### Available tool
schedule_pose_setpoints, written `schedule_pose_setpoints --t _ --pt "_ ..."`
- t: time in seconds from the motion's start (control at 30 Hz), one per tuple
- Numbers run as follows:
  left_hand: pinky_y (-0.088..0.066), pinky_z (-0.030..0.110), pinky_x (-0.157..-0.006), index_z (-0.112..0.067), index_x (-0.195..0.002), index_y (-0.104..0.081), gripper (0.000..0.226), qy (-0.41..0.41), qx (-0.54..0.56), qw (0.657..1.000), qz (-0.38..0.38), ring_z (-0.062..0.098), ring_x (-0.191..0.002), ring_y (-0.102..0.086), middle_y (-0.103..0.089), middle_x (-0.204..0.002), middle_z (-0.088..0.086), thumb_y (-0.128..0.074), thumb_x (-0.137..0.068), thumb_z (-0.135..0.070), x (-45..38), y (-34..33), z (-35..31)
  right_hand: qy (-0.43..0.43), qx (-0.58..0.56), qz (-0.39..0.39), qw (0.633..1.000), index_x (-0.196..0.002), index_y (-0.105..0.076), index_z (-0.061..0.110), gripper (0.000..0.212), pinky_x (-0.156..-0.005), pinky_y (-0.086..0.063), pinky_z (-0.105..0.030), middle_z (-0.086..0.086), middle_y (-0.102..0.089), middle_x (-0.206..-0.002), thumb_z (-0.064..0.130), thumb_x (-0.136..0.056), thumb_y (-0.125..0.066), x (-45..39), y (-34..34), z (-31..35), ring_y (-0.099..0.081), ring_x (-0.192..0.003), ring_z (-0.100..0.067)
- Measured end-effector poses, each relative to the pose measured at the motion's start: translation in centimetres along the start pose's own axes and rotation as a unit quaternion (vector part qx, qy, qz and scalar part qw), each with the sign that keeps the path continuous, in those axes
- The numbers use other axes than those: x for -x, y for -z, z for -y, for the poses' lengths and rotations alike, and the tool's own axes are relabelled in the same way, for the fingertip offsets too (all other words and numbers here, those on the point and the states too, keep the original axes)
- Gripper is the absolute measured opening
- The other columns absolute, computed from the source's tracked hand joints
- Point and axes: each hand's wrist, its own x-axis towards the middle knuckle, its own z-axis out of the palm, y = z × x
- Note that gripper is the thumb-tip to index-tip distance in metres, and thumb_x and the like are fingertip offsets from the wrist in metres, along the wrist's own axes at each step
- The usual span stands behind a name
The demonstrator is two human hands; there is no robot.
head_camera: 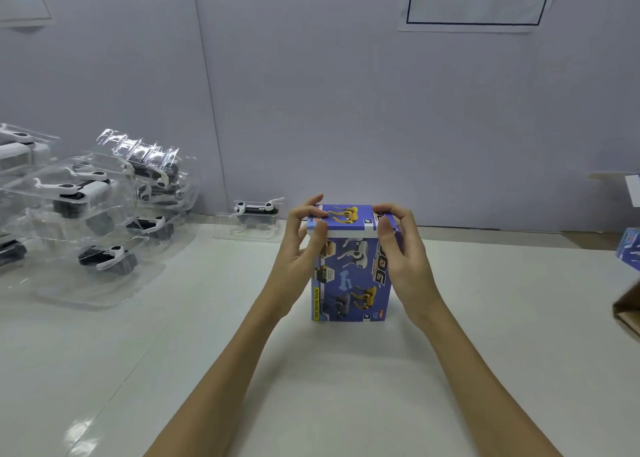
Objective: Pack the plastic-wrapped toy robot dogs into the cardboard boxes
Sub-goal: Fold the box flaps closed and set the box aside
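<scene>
Two hands (304,248) (403,248), one blue box (351,280)

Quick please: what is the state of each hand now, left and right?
Left hand: closed on the top left edge of the blue box.
Right hand: closed on the box's top right edge.

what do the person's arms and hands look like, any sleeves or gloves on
Both arms are bare as far up the forearm as the frame shows, with no sleeves in view. The left hand and right hand wear no gloves, rings or watch, and the fingernails look short and unpainted.
</scene>
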Motion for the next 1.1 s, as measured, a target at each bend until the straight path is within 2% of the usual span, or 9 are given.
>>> schedule_pose_setpoints --t 0.2,0.3,0.4,0.47,0.63,0.73,0.83,0.9,1.1 --pt "-0.063 0.030 -0.079 -0.026 -0.136 -0.042 0.043 -0.003 -0.016 0.998 -0.064 0.013 -0.124 -0.064 -0.045 -0.147 -0.027 -0.054 -0.098 -0.038 0.2 -0.8 1.3 0.029 0.062 -0.028 0.997 -0.123 -0.065 0.036 0.030 -0.068 -0.062 -0.029 0.005 -0.071 -0.122 0.047 -0.095 -0.062 -0.1 0.6 -0.2 -0.072 -0.111 -0.019" --pt "-0.057 0.044 -0.095 -0.021 -0.143 -0.042 0.060 -0.035 -0.193 0.969 -0.151 0.013 -0.123 -0.057 -0.049 -0.140 -0.009 -0.072 -0.094 -0.039 1.5 -0.9 2.3 0.058 0.064 -0.142 0.986 -0.116 -0.068 0.034 0.033 -0.076 -0.062 -0.030 0.007 -0.074 -0.113 0.048 -0.087 -0.075 0.5 0.6 -0.2 -0.073 -0.104 -0.017" --pt "-0.042 0.048 -0.111 -0.017 -0.152 -0.044 0.090 -0.126 -0.385 0.910 -0.081 0.022 -0.139 -0.042 -0.043 -0.149 0.004 -0.070 -0.084 -0.069 2.0 -1.3 2.4 -0.013 -0.039 -0.189 0.981 -0.114 -0.058 0.026 0.045 -0.076 -0.065 -0.042 -0.004 -0.072 -0.117 0.047 -0.081 -0.081 1.0 -0.2 -0.3 -0.075 -0.105 -0.024" --pt "-0.028 0.053 -0.119 -0.020 -0.160 -0.033 0.113 -0.133 -0.442 0.885 -0.063 0.029 -0.151 -0.029 -0.031 -0.161 0.008 -0.063 -0.073 -0.086 1.8 -1.5 1.6 -0.073 -0.104 -0.140 0.982 -0.111 -0.051 0.020 0.047 -0.066 -0.064 -0.039 -0.012 -0.073 -0.115 0.044 -0.083 -0.079 1.3 -0.7 -0.3 -0.077 -0.099 -0.027" --pt "-0.012 0.062 -0.123 -0.024 -0.162 -0.031 0.109 -0.143 -0.496 0.856 -0.024 0.028 -0.158 -0.019 -0.024 -0.169 0.004 -0.060 -0.076 -0.084 1.6 0.9 0.3 -0.118 -0.021 0.019 0.993 -0.112 -0.045 0.023 0.045 -0.071 -0.063 -0.030 -0.014 -0.073 -0.114 0.050 -0.089 -0.072 2.2 -1.8 -0.5 -0.077 -0.097 -0.019" --pt "-0.022 0.057 -0.120 -0.024 -0.159 -0.036 0.109 -0.166 -0.486 0.858 -0.009 0.024 -0.148 -0.033 -0.035 -0.160 0.001 -0.070 -0.073 -0.081 1.5 1.9 -0.2 -0.081 0.011 0.043 0.996 -0.128 -0.046 0.033 0.043 -0.070 -0.060 -0.024 0.000 -0.072 -0.116 0.049 -0.093 -0.066 2.1 -1.5 -0.2 -0.075 -0.101 -0.014" --pt "-0.027 0.056 -0.117 -0.026 -0.158 -0.037 0.110 -0.185 -0.487 0.853 0.010 0.023 -0.143 -0.035 -0.037 -0.154 0.001 -0.072 -0.071 -0.082 1.6 1.6 -0.4 -0.051 -0.021 0.091 0.994 -0.151 -0.039 0.044 0.044 -0.088 -0.062 -0.036 0.020 -0.064 -0.134 0.033 -0.110 -0.048 1.8 -1.0 0.1 -0.067 -0.123 -0.014" --pt "-0.028 0.060 -0.116 -0.026 -0.158 -0.037 0.109 -0.192 -0.496 0.847 0.016 0.025 -0.142 -0.035 -0.038 -0.153 0.003 -0.070 -0.071 -0.084 1.7 1.3 -0.4 -0.042 -0.022 0.112 0.993 -0.156 -0.030 0.054 0.046 -0.097 -0.059 -0.038 0.026 -0.052 -0.149 0.044 -0.111 -0.036 1.8 -0.9 0.4 -0.058 -0.134 -0.010" --pt "-0.032 0.065 -0.111 -0.025 -0.156 -0.034 0.109 -0.199 -0.542 0.816 0.008 0.030 -0.138 -0.038 -0.044 -0.149 0.012 -0.063 -0.071 -0.087 1.8 0.9 -0.1 -0.049 0.021 0.117 0.992 -0.158 -0.029 0.048 0.054 -0.080 -0.059 -0.021 0.019 -0.055 -0.145 0.038 -0.106 -0.040 1.7 -0.6 -0.1 -0.063 -0.123 -0.001"
